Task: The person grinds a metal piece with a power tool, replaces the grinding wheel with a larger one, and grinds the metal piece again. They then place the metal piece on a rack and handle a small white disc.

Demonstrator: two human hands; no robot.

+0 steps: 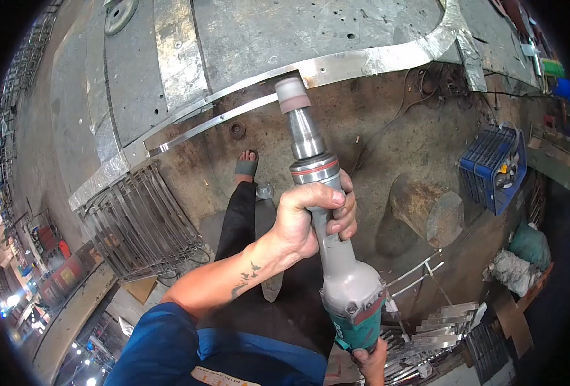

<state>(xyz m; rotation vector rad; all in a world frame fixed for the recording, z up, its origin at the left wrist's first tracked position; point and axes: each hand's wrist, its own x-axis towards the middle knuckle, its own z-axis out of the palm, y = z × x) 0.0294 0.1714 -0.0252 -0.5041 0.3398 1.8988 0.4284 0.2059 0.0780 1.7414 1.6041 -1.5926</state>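
Note:
My left hand (pixel 317 211) is wrapped round the grey neck of a straight grinder (pixel 352 283). At the lower end, my right hand (pixel 371 361) grips its green motor housing. The tool points up and away from me, and its abrasive drum (pixel 291 94), blurred at the top, overlaps a gap in the metal frame. This frame (pixel 343 69) is a curved, shiny bar with small holes, lying along the edge of the grey worktable (pixel 265 32). A narrower metal strip (pixel 220 118) runs beside it on the near side.
Below the table edge, a rack of bent metal bars (pixel 140 222) stands at left. A rusty cylinder (pixel 429 209) and a blue crate (pixel 494 167) are on the floor at right. Several metal pieces (pixel 445 325) are stacked at lower right. My sandalled foot (pixel 246 166) is under the frame.

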